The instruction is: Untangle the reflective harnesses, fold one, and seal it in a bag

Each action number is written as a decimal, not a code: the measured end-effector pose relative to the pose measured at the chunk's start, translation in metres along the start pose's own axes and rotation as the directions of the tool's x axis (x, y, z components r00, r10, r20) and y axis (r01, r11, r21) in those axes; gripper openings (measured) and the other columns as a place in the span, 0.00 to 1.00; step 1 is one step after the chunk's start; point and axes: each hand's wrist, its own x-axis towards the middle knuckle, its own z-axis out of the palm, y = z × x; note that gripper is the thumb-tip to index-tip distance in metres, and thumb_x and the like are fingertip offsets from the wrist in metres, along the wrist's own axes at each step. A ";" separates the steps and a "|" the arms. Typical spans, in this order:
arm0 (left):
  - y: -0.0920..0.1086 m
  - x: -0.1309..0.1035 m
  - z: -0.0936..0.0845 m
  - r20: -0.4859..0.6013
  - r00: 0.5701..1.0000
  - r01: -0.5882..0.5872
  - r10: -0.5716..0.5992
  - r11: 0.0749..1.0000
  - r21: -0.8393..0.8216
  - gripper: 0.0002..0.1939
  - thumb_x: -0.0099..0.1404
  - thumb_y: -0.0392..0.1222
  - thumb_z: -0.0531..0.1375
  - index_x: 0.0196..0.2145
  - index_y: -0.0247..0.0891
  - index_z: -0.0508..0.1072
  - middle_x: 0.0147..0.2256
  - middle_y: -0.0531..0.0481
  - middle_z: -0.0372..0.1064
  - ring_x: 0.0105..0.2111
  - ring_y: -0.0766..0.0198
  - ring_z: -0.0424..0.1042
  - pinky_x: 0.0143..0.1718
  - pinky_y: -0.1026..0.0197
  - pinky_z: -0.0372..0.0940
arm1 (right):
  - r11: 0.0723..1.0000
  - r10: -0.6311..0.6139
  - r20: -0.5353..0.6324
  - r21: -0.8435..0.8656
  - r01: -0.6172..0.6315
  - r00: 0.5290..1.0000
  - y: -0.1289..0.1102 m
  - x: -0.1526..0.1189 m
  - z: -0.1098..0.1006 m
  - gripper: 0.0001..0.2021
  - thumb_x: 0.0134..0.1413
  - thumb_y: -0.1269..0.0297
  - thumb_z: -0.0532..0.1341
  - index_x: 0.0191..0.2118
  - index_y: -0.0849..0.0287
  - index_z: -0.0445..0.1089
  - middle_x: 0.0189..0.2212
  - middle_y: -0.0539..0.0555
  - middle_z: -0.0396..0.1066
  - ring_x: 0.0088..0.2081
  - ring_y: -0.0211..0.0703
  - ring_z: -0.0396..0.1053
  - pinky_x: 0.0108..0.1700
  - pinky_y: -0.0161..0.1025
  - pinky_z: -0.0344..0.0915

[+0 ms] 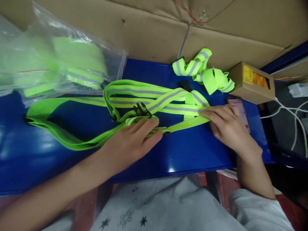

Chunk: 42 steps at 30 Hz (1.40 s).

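Fluorescent yellow-green reflective straps (166, 99) with a grey stripe lie in long folded loops across the blue table. My left hand (137, 138) is closed around part of the straps, near the middle of the bundle. Just above its fingers a black plastic buckle (141, 110) sits on the strap. At the bundle's right end, my right hand (223, 123) has its fingers together, gripping the folded strap edge. Its thumb is mostly hidden. Another black buckle (184, 85) lies behind the bundle. One wide loop stretches out to the left of my left hand.
Clear plastic bags (79, 61) holding more straps lie at the back left. A loose tangle of strap (204, 70) rests against the cardboard wall (149, 32). To the right are a small cardboard box (251, 83), a phone (240, 112) and white cables (297, 122).
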 end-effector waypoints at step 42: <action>-0.032 -0.022 -0.025 0.454 0.870 0.338 -0.191 0.902 -0.267 0.07 0.71 0.35 0.62 0.46 0.42 0.72 0.40 0.52 0.77 0.40 0.57 0.77 0.41 0.59 0.65 | 0.948 -0.138 0.247 0.313 0.056 0.959 -0.008 -0.009 0.006 0.20 0.72 0.57 0.59 0.66 0.43 0.66 0.56 0.56 0.73 0.56 0.55 0.72 0.54 0.55 0.64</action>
